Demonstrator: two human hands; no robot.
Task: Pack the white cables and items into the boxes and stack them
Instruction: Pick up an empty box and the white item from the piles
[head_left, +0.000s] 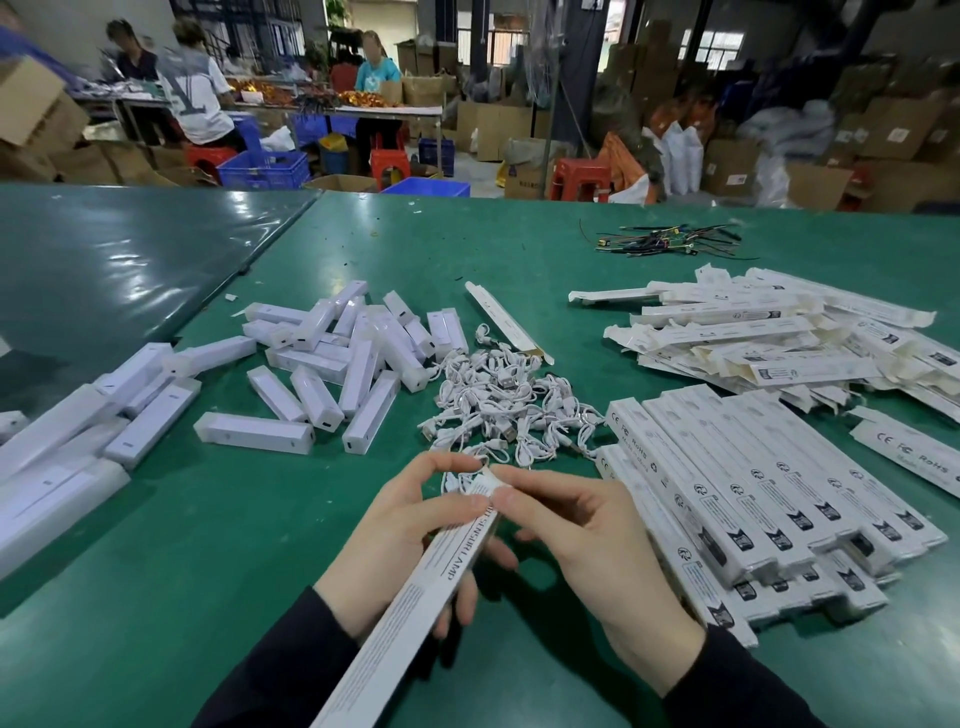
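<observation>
White card fills our hands: we hold one long box (415, 597) slanting across the green table (322, 519), its near end low toward our chest and its open far end up between our fingertips. Our left hand (410, 540) wraps the box from the left, fingers curled under it and thumb on top near the mouth. Our right hand (582, 530) comes in from the right, thumb and forefinger pinching the end flap (485, 486) at that mouth. A loop of white cable (457, 480) shows just beyond the flap, between the two sets of fingertips; we cannot tell whether it is already partly inside.

So the relation that matters is this: the box's long axis points away from us, straight toward the cable pile (509, 410), and the mouth sits at the far tip, closer to our right fingers than to our left palm. We judge the step in hand to be tucking the cable in and closing the flap, a push along that axis.

Lamp units (322, 358) lie heaped well to the left. Packed boxes (753, 488) lie in a row just to the right of our right hand, so that hand is the nearer one for stacking. Flat empty boxes (753, 332) are piled behind them.
</observation>
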